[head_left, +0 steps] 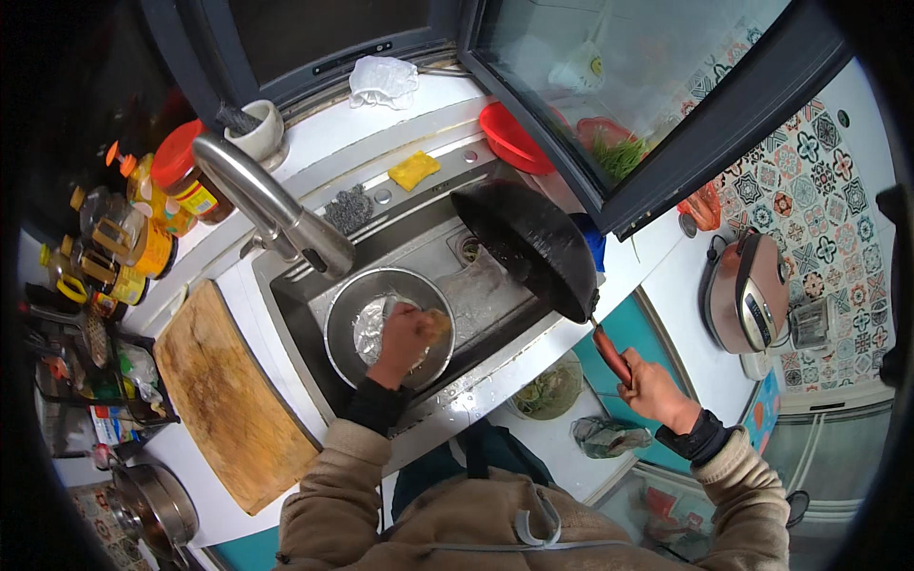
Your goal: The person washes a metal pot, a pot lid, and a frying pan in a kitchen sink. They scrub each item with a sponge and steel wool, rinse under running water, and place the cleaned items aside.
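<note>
My right hand [657, 392] is closed round the red-brown handle of a black wok [533, 243]. The wok is tilted on its side over the right part of the steel sink [381, 249], its inside wet and turned toward the left. My left hand [407, 335] is inside a round metal basin [335, 319] in the sink's left part. Its fingers are closed on a small yellowish-brown thing [438, 326], blurred, whose kind I cannot make out. Water glints in the basin, below the tap [319, 243].
A yellow sponge [413, 170] and grey scouring pad [349, 207] lie behind the sink. The wooden cutting board [228, 400] and bottles [133, 238] stand left. An open window [609, 205] juts in above a red basin [505, 141]. A rice cooker [747, 295] stands right; a bin [550, 388] is below.
</note>
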The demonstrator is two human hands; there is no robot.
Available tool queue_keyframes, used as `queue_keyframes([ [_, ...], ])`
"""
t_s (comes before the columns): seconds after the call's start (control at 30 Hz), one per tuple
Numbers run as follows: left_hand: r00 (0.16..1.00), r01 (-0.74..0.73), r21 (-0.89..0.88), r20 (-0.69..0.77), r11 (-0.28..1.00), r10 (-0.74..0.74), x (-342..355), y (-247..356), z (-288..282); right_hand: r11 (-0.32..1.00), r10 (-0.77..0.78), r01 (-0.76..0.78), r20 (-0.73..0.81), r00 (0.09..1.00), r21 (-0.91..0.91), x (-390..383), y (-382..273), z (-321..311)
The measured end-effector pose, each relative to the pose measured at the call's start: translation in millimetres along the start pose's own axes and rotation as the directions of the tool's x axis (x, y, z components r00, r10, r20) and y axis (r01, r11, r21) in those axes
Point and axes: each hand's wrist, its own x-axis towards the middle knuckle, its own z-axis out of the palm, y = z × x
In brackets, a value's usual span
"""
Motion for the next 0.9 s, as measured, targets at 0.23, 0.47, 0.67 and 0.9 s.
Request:
queue_keyframes([
  [0.23, 0.983, 0.146, 0.246, 0.071, 0.958, -0.168, -12.2, -18.8, -60.2, 0.975, 0.028, -0.029, -0.009, 1.000, -0.221, -24.4, 6.6, 27.4],
  [0.47, 0.978, 0.191, 0.271, 0.024, 0.944, -0.205, -27.5, -40.2, -70.4, 0.976, 0.031, -0.019, 0.052, 0.998, -0.218, -40.3, 16.0, 67.1],
  [0.67, 0.966, 0.254, 0.281, -0.018, 0.926, -0.259, -32.0, -44.9, -78.0, 0.968, 0.075, -0.052, 0.085, 0.994, -0.247, -52.5, 21.3, 84.5],
  [0.9, 0.986, 0.169, 0.304, -0.058, 0.938, -0.159, -20.9, -36.9, -98.8, 0.973, 0.070, -0.057, 0.051, 0.996, -0.225, -57.1, 29.0, 102.1],
])
